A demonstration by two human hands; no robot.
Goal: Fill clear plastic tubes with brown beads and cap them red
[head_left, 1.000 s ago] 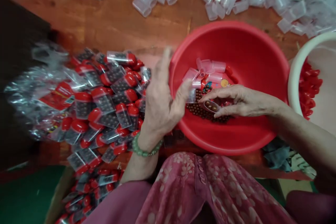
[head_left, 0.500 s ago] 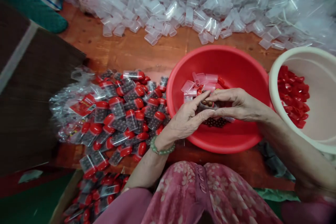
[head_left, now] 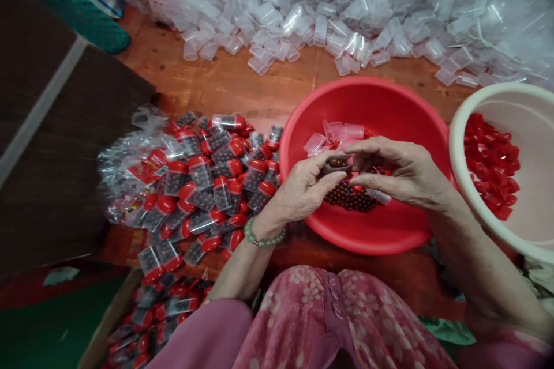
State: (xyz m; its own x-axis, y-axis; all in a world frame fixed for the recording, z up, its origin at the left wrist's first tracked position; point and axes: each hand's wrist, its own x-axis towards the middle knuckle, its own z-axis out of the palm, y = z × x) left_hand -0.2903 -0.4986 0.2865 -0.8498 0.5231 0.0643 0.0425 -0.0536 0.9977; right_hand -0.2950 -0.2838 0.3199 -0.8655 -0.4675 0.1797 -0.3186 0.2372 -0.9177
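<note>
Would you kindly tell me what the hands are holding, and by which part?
A small clear tube of brown beads, held by its ends between the left hand and right hand.

A small clear tube of brown beads is pinched between the left hand and right hand, over loose brown beads heaped in a red plastic basin

Wooden table: red basin; clear tubes; red-capped tubes
</note>
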